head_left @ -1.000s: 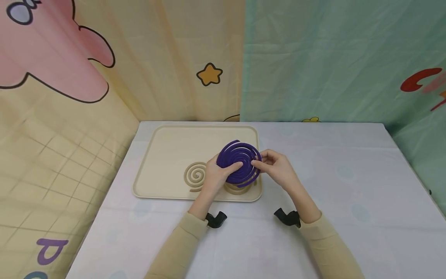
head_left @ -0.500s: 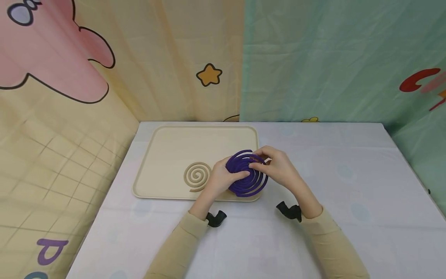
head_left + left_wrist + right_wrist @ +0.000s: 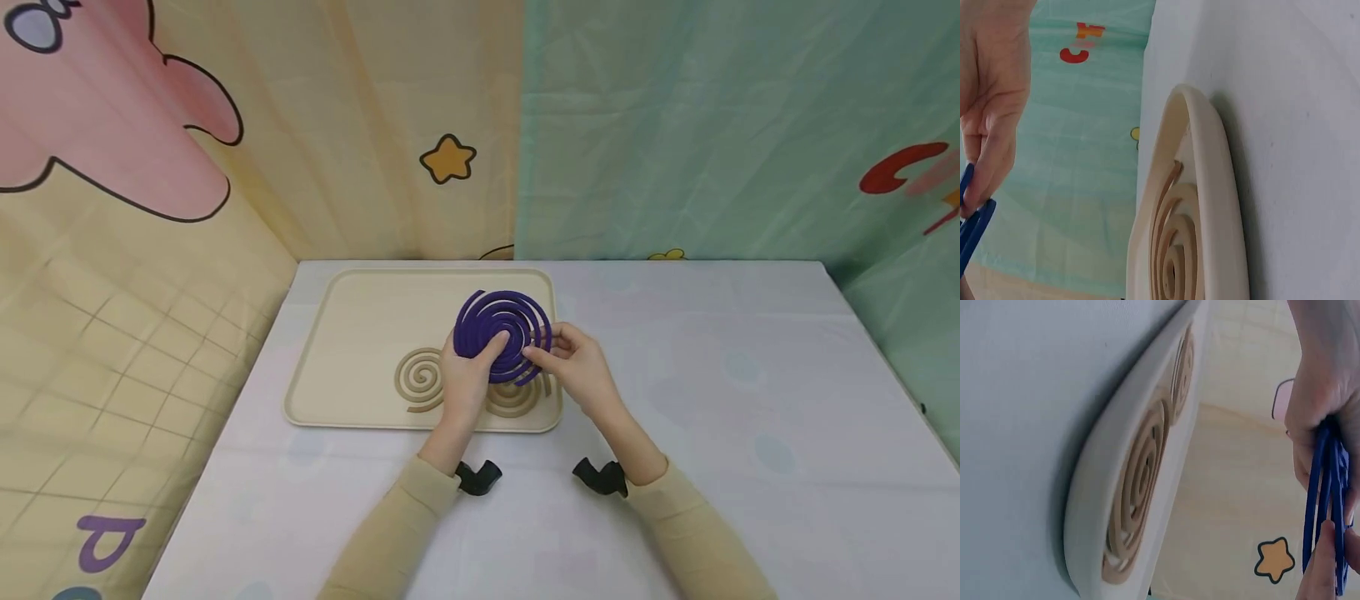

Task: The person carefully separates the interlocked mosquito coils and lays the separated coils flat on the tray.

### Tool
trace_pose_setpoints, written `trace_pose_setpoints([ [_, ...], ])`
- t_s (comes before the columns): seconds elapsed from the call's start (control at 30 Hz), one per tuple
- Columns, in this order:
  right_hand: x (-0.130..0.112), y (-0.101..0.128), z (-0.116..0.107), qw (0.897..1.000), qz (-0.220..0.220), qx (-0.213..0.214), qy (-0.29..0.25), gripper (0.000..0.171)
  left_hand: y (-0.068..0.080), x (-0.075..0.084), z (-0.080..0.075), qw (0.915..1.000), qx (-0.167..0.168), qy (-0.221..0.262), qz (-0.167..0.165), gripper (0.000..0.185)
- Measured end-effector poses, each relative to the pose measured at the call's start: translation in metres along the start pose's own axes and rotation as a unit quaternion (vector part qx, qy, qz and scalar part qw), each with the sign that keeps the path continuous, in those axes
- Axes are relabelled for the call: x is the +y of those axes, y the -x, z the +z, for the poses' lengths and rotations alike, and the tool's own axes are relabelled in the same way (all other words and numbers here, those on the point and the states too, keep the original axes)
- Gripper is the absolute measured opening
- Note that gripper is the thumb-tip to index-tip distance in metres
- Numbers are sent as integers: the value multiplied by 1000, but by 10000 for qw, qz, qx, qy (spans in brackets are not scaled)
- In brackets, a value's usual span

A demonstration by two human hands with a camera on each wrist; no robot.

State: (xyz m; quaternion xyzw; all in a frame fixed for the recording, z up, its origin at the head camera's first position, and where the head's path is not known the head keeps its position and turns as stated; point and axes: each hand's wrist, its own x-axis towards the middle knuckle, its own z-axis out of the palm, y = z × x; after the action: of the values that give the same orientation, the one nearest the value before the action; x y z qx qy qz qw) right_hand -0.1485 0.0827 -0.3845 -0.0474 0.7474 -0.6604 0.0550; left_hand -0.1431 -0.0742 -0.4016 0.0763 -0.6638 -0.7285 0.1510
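Purple mosquito coils [image 3: 480,332], nested spirals in a stack, are held up over the tray's right part in the head view. My left hand [image 3: 465,383] grips them from the left, thumb laid across the spiral's middle. At their right edge, my right hand [image 3: 585,371] pinches the outer rings between thumb and fingers. The right wrist view shows the coils [image 3: 1312,506] edge-on as several thin layers, looking blue there. Two tan coils lie in the beige tray [image 3: 360,317]: the left coil [image 3: 403,375] shows mostly, the right coil [image 3: 513,412] is partly hidden beneath the purple ones.
The tray stands on a white-covered table [image 3: 712,375] and has a raised rim. Patterned curtains [image 3: 660,125] hang behind the table and at its sides. A black wrist mount [image 3: 480,477] sits at the left wrist, another mount [image 3: 600,477] at the right.
Both hands have carried the purple coils leftward and away from the body since half a second ago, after a short shift right. More of the right tan coil shows again.
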Motion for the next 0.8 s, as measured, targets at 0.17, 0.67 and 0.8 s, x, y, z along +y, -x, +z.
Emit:
trace_pose_setpoints([
  [0.17,7,2,10,9993,223,-124,-265,33,7,-3,1,9988,286,405,51,49],
  [0.67,22,1,-26,9879,176,-1207,953,28,19,12,-33,9639,-2200,-158,-1489,47],
  [0.8,22,2,-33,9809,-131,-1515,1211,17,19,16,-40,9280,-3240,416,-1794,72],
])
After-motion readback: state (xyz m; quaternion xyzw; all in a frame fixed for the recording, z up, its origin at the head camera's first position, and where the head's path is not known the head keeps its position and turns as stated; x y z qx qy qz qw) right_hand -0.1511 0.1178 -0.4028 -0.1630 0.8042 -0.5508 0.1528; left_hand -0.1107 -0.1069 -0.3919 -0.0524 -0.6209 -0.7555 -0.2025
